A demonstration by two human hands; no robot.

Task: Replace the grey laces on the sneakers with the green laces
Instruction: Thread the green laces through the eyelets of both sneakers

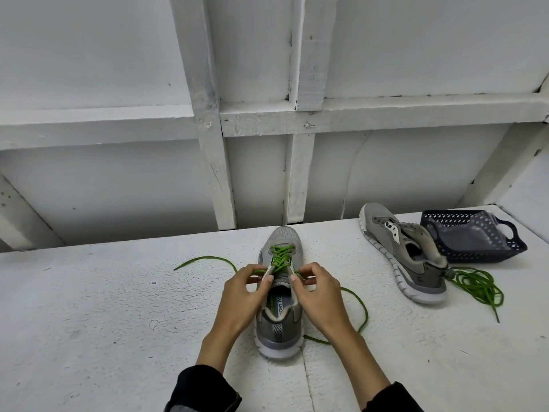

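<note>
Worktop lies bare at lower left; at right, second sneaker, basket and coiled lace crowd passage.

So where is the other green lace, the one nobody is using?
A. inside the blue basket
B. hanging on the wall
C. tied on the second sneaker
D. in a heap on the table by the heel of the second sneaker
D: the spare green lace lies in a loose heap on the table, beside the heel of the second sneaker, outside the blue basket.

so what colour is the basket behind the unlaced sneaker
Dark navy blue basket, seen in the head view.
</note>
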